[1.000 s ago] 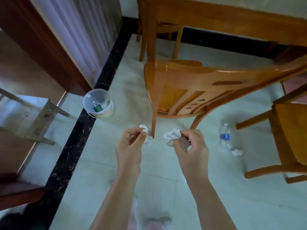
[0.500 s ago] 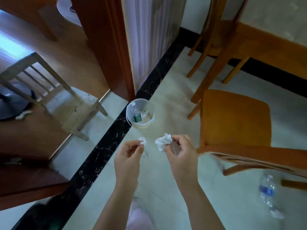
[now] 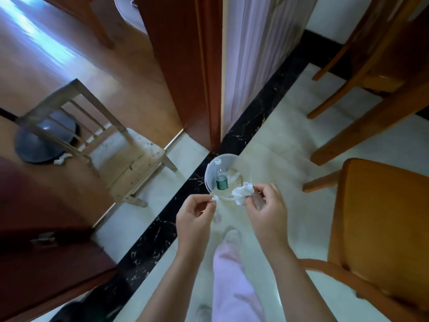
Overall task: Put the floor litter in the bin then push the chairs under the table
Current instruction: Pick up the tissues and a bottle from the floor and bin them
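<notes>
Fingers of the left hand (image 3: 193, 217) pinch a paper scrap (image 3: 214, 198) and those of the right hand (image 3: 267, 210) pinch a crumpled tissue (image 3: 242, 192), both held above the floor bin (image 3: 207, 180), likely so they drop straight in.

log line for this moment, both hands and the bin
left hand: pinches small tissue scrap | right hand: pinches crumpled tissue | bin: right by tissues, bottle inside | drop: not yet

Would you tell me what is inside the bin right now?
A bottle with a green label sits in the bin; tissue in the right hand hides its near edge.
</notes>
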`<control>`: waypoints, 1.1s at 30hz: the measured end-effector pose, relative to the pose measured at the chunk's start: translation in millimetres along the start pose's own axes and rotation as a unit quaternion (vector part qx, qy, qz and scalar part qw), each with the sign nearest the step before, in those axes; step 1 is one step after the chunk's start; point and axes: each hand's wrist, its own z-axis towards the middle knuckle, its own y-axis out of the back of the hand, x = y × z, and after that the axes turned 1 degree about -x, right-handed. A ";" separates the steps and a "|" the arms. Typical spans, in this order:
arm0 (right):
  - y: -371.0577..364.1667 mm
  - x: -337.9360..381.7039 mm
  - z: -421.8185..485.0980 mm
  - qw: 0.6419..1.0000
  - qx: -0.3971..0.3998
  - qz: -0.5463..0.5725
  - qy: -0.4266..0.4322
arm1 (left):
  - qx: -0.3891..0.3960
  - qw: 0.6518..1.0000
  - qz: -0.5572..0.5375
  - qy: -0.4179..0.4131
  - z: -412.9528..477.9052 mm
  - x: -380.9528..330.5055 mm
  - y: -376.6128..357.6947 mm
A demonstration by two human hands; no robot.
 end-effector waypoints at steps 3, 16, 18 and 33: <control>-15.1 -17.5 45.3 1.000 0.024 -0.008 -0.008 | -0.002 1.000 0.001 0.017 41.9 -4.1 -24.3; -117.9 -133.7 165.5 0.993 0.081 -0.047 -0.072 | 0.028 0.995 0.091 0.032 210.6 93.0 -90.6; -138.1 -160.2 172.2 0.992 0.082 -0.060 -0.076 | 0.046 0.992 0.113 0.036 232.2 120.6 -98.5; -234.1 -310.3 174.7 0.970 0.128 -0.151 -0.142 | 0.122 0.961 0.227 0.096 315.0 267.6 -119.0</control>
